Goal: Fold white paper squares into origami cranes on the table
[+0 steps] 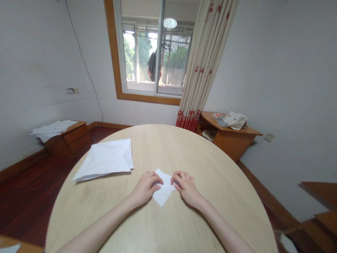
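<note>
A small folded piece of white paper point(162, 197) lies on the round wooden table, one corner pointing toward me. My left hand point(146, 186) is at its left side, thumb and fingers curled over the edge. On the opposite side, my right hand point(186, 187) grips the paper's right edge between thumb and fingers. Both hands rest low on the tabletop, with the paper's middle showing between them. The parts of the paper under my fingers are hidden.
A stack of white paper sheets point(110, 156) sits on the left of the light wooden table point(168, 147). Beyond it stand a low drawer cabinet point(76, 137) at left and a corner desk point(231, 138) at right. A patterned curtain point(202, 70) hangs beside the window.
</note>
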`<act>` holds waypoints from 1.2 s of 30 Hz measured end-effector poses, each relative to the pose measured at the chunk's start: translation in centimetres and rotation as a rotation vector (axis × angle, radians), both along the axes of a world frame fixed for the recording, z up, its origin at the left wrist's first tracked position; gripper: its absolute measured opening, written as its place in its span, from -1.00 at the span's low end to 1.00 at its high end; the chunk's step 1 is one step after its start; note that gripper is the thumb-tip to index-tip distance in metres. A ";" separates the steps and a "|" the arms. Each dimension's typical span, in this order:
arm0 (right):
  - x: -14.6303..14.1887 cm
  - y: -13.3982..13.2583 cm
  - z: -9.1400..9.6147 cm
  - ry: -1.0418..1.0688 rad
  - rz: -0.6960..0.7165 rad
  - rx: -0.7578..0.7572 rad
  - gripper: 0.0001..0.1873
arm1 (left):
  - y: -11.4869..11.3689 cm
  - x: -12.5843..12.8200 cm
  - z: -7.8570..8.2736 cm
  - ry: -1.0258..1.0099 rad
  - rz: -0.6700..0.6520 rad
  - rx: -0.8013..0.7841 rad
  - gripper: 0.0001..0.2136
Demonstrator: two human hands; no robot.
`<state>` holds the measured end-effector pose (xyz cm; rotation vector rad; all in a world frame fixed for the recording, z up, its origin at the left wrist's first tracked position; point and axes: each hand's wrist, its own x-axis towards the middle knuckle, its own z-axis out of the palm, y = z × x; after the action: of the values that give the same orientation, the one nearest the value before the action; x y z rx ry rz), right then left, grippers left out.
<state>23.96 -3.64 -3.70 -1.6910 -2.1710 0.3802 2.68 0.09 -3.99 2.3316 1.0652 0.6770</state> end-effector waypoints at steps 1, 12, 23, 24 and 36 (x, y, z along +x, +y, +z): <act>0.1 0.0 0.1 0.003 0.007 -0.007 -0.70 | -0.1 0.0 0.1 0.010 -0.001 0.016 -0.88; 0.3 -0.5 -0.2 0.018 0.085 0.072 -0.61 | -1.2 0.0 -0.6 0.085 -0.101 0.269 -0.73; 0.7 -0.5 -0.4 -0.051 0.203 0.051 -0.46 | -2.5 0.4 0.6 0.376 -0.143 0.392 -0.63; 0.7 -0.5 -0.4 -0.043 0.206 0.049 -0.46 | -2.6 0.4 0.7 0.371 -0.139 0.389 -0.64; 0.2 -1.7 1.7 -0.035 0.270 -0.005 -0.47 | -3.0 0.8 0.4 0.225 -0.049 0.364 -0.78</act>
<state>24.18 -5.32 -2.03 -1.4182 -2.4322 0.4296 3.44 -2.95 -3.56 2.7918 1.0451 0.6451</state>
